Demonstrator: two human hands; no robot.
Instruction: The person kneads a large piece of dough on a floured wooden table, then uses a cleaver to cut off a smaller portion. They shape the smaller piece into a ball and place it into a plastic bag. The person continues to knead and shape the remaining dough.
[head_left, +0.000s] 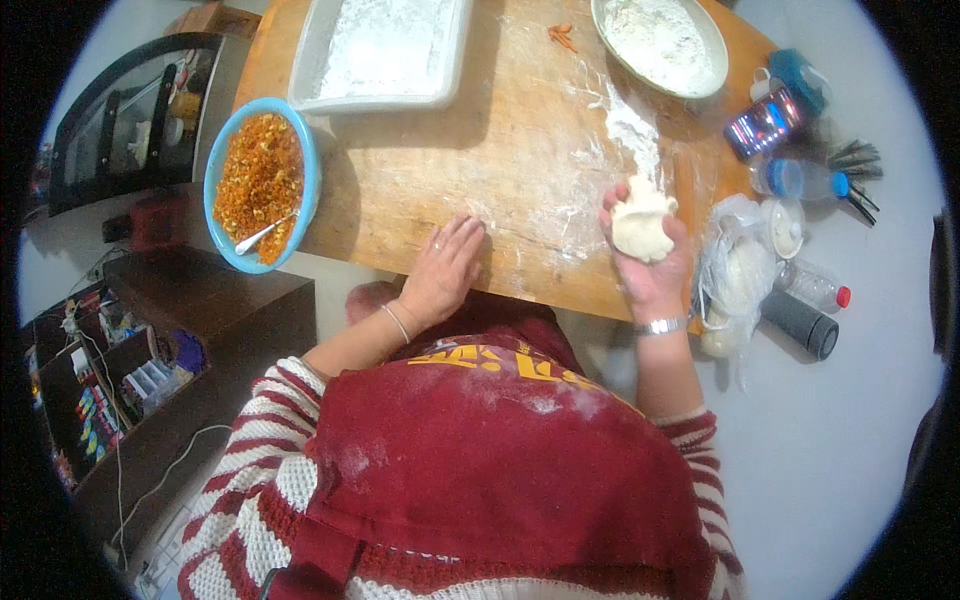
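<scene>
1. Right of center in the frame, the right hand (662,275) is cradling a pale, uneven lump of dough (643,222) above the wooden table (400,185). Its fingers are curling around the dough, fingertips showing on the left side and thumb on the right; the rest are hiding behind the lump.
2. Near the center, the left hand (443,268) is resting palm down at the table's near edge. Its fingers are lying nearly straight and close together, pinching nothing.
3. Just above the dough, a streak of white flour (632,138) is trailing toward a round bowl (712,90) of flour at the upper right.
4. At the upper left, a blue bowl (315,175) is holding an orange, crumbly mixture (258,165) and a white spoon (265,232).
5. At the top, a white rectangular tub (385,104) is standing, its bottom looking powdery.
6. At the right, a phone (764,123) is glowing above a clear plastic bag (738,250).
7. Across the lower frame, the person is wearing a flour-smudged maroon apron (500,450).
</scene>
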